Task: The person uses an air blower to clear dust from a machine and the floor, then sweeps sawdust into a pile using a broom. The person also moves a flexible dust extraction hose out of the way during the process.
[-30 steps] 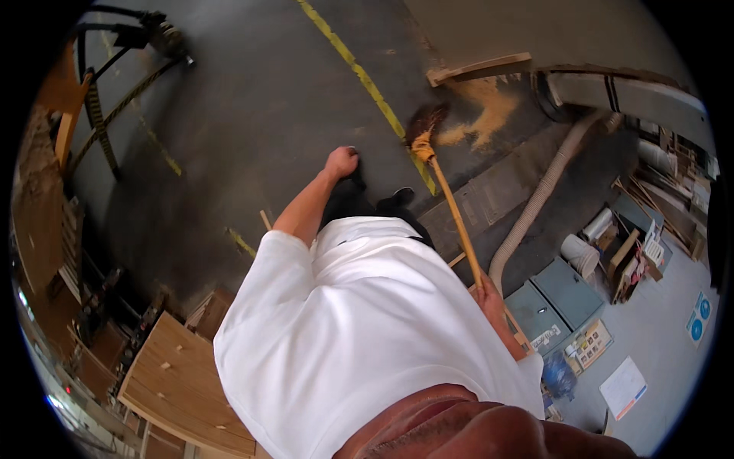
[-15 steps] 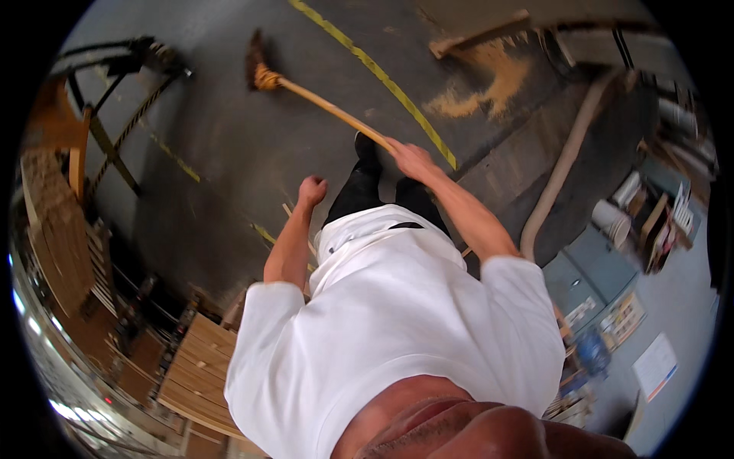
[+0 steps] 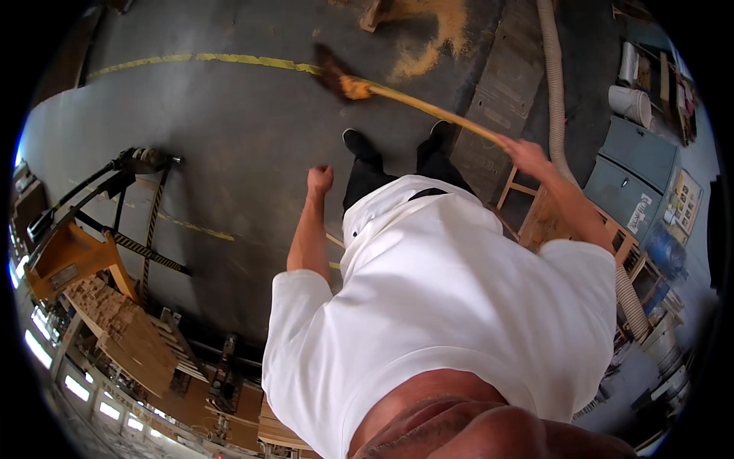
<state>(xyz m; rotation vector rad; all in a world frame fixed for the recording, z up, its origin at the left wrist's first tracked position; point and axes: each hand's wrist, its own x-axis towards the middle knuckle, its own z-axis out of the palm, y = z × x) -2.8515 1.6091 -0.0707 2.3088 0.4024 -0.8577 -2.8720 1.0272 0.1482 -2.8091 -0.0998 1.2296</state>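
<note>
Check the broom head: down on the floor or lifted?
Cannot tell for sure. The broom slants from the right hand toward the grey floor, bristles blurred beside the yellow line; contact isn't clear.

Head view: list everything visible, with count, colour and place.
broom: one, yellow handle, dark bristles, over floor ahead
sawdust pile: one, tan, floor top centre
floor line: one, yellow, upper left
hose: one, pale ribbed, right side
cabinets: two, grey-blue, right
bucket: one, white, upper right
wood stacks: several, light brown, lower left
left hand: one, closed fist, holding nothing
right hand: one, gripping broom handle
</note>
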